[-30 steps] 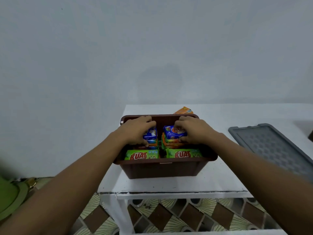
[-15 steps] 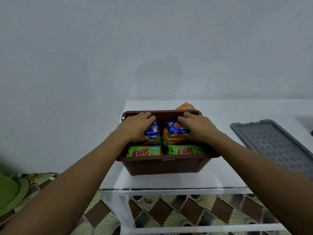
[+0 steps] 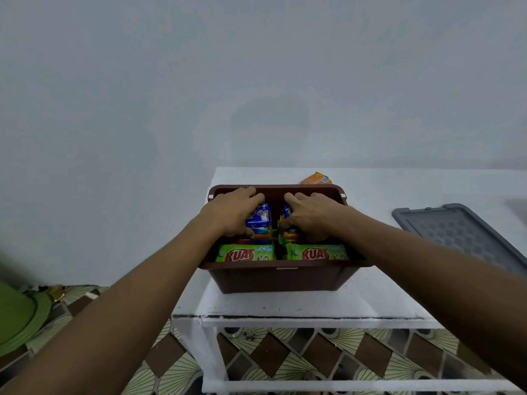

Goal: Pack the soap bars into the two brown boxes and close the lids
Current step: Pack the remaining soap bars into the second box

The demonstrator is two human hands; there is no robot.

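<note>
Single head-worn wide-angle view, facing forward and down.
It looks from above the near edge of the table (image 3: 285, 307), close in: the left hand (image 3: 231, 215) and right hand (image 3: 312, 218) reach from the bottom corners to grip soap bars (image 3: 258, 218) in the brown box (image 3: 279, 277) mid-frame; the wall (image 3: 256, 81) fills the upper half.

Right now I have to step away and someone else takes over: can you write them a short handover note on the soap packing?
Left hand grips the left soap stack, right hand grips the right soap stack, both inside the brown box.
Green KUAT bars lie at its front.
Done: this box looks nearly full.
To do: orange bar behind the box; grey lid lies apart at the right, not fitted; second box not in view.
</note>
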